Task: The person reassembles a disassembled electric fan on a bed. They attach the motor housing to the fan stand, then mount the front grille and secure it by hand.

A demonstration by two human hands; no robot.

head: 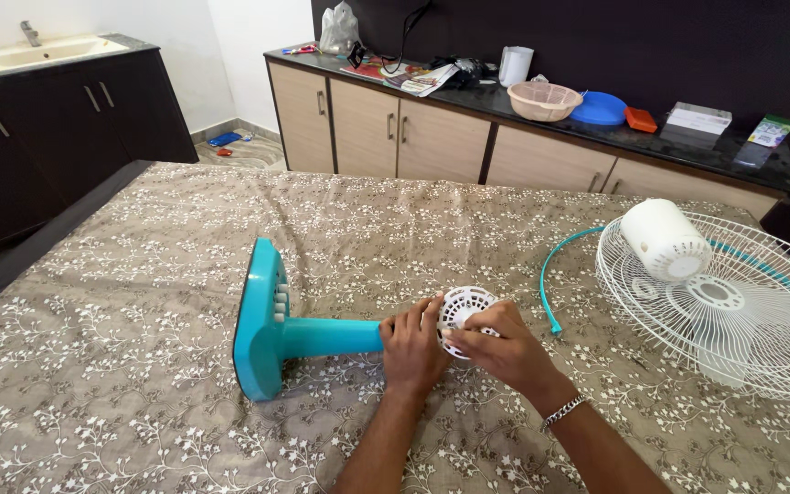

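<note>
Bottom centre of the frame: two bare forearms, a metal bracelet (pixel 564 410) on the right wrist. Just above, left hand (pixel 413 343) wrapped round the top end of the teal fan stand (pixel 322 337), thumb against the part beside it; right hand (pixel 500 348) curled over a white vented housing (pixel 462 306), fingers closed on its rim and face. Housing held at the tip of the stand's stem, a little right of middle, with the stand lying on its side and its base on edge toward the left. Judged step: fitting or working the housing at the stem's end, joint hidden under the fingers, so cannot tell how far seated. Next move, by judgement, calling for a firm brace on the stem and a square, even turn or push on the housing. Wide open floral tablecloth (pixel 121 366) to the left and in front; table edge falling away at far left. Tighter on the right: teal ring (pixel 550 274) just beside the right hand, white wire fan guard (pixel 733 311) with a white cylindrical cover (pixel 665 240) resting on it nearby. Cluttered dark counter (pixel 651 137) well apart across the upper frame.
</note>
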